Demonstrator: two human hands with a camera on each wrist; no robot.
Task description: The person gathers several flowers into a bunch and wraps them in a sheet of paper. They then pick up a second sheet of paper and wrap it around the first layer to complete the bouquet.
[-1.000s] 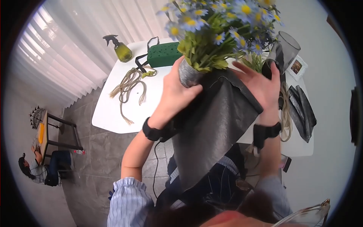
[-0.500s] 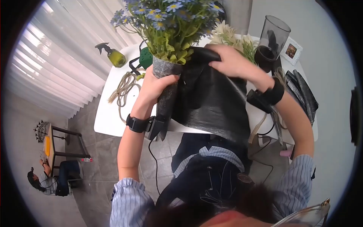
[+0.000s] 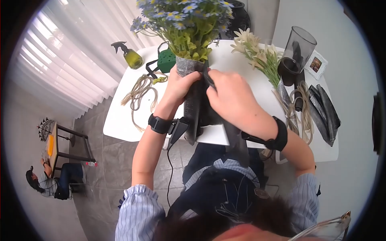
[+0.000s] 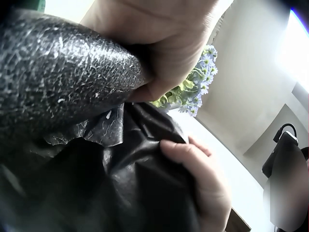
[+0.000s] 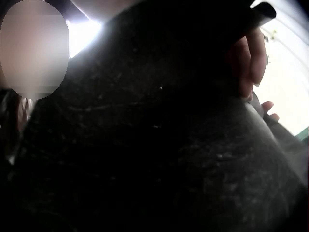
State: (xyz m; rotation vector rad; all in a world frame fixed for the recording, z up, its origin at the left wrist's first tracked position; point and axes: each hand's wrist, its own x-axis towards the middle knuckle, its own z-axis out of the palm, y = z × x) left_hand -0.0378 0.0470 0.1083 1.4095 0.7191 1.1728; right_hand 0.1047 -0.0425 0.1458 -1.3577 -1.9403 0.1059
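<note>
Blue daisy-like flowers [image 3: 181,20] with green leaves stand upright out of black wrapping paper [image 3: 193,108]. The left hand [image 3: 175,88] grips the wrapped stems just under the leaves, thumb across the front. Close beside it, the right hand [image 3: 233,96] pinches the paper's edge between thumb and fingers. In the left wrist view the crinkled grey-black paper [image 4: 63,67] lies under the left hand [image 4: 159,43], and the right hand [image 4: 203,179] holds a fold of it. Dark paper [image 5: 145,135] fills most of the right wrist view, with fingertips [image 5: 256,58] at its edge.
On the white table [image 3: 120,116] are a green spray bottle [image 3: 132,58], a green foam block [image 3: 166,61], raffia strands [image 3: 138,90], white lilies [image 3: 261,56], a clear vase [image 3: 299,46], a picture frame [image 3: 316,64] and black rolls [image 3: 323,114]. A seated person [image 3: 52,180] is at far left.
The right hand has gone from open beside the paper to pinching its edge and has come in close to the left hand. The broad sheet, spread out earlier, now hangs narrower around the stems.
</note>
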